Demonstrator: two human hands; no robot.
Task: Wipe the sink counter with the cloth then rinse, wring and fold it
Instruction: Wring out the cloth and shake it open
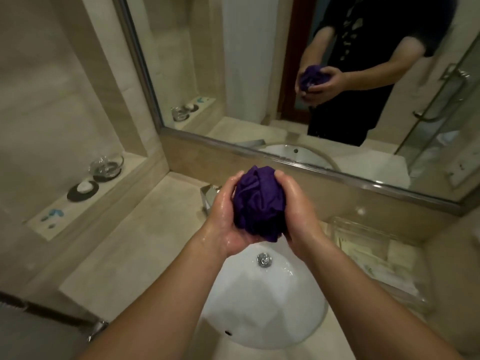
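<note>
Both hands cup the purple cloth [258, 203], balled up and held above the white sink [262, 302]: the left hand [226, 216] curls round its left side, the right hand [298, 216] round its right, the 2 pressing it between wet palms. Squeezed this way, it may stay soggy; a slippery grip could drop it into the basin, and drips could wet the counter [145, 242].

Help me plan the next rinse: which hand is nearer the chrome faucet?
Left. The left hand grips the purple cloth right beside the faucet, overlapping it in view; the right hand grips the cloth's far side.
</note>
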